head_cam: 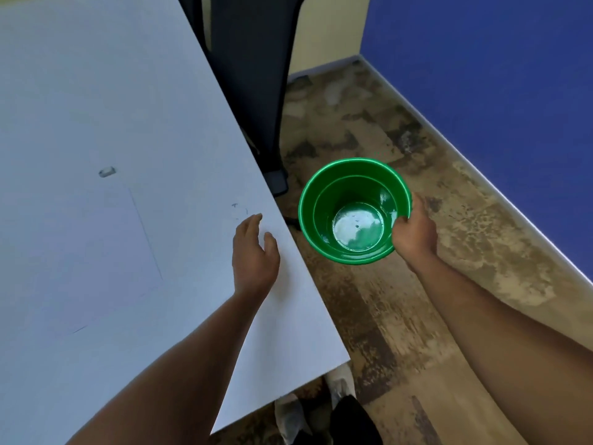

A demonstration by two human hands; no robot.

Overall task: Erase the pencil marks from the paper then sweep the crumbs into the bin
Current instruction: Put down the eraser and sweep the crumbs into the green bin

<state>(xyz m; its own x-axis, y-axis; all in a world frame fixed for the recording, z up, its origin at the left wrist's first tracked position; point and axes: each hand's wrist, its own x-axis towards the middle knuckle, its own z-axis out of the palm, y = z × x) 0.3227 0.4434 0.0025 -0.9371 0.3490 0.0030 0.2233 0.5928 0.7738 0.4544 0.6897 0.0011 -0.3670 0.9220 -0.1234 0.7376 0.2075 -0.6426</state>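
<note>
We've got the round green plastic bin (pixel 354 211) gripped at its rim by our right hand (pixel 415 234), held just off the white table (pixel 96 91) edge. Few dark crumbs (pixel 239 209) lie just ahead of our left hand (pixel 255 255), fingers relaxed, nearer them. White paper sheet (pixel 106 261) sits further left, small eraser (pixel 107 171) beyond; mottled floor, blue wall.

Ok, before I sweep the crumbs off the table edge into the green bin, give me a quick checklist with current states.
1. Green bin gripped at the rim by right hand: ok.
2. Bin mouth facing up, beside the table edge: ok.
3. Rim directly under the edge: not ok, a gap shows.
4. Left hand open near the crumbs: ok.
5. Paper marks fully erased: cannot tell.
6. Eraser out of the sweep path: ok.
</note>
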